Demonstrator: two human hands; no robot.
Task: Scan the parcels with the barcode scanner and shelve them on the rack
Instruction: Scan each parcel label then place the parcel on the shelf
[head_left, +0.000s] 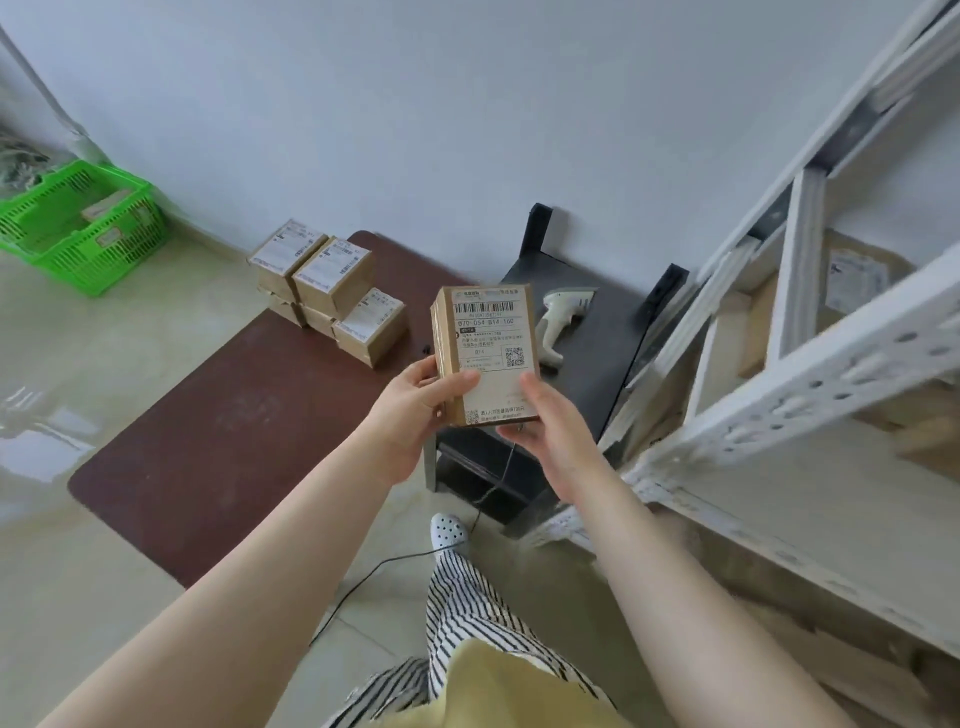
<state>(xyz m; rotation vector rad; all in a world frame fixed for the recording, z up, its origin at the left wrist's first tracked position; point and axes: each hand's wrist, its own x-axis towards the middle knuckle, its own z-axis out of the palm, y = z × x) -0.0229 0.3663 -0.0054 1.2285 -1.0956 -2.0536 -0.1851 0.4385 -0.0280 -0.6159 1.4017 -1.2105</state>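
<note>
From the head camera, a cardboard parcel (485, 353) is held up in both hands, its label facing the camera with a barcode at the top. The left hand (415, 402) has its grip closed around the parcel's lower left edge, thumb across the front face. The right hand (548, 421) holds the lower right corner, its thumb lying on the label and its fingers behind the box, so its grip is closed on the parcel too.

Just behind the parcel and to its right, a white barcode scanner (558, 322) lies on a small dark stand (597, 358), touching no hand. To the parcel's left, a stack of similar parcels (330, 291) sits on a brown worktop (228, 415). Further left of the parcel, against the wall, a green basket (78, 228) stands on the floor. Right of the parcel rises a white metal rack (810, 374), with boxes on its shelves. Below the parcel, a dark cable (374, 577) trails across the floor beside a white shoe (448, 531).
</note>
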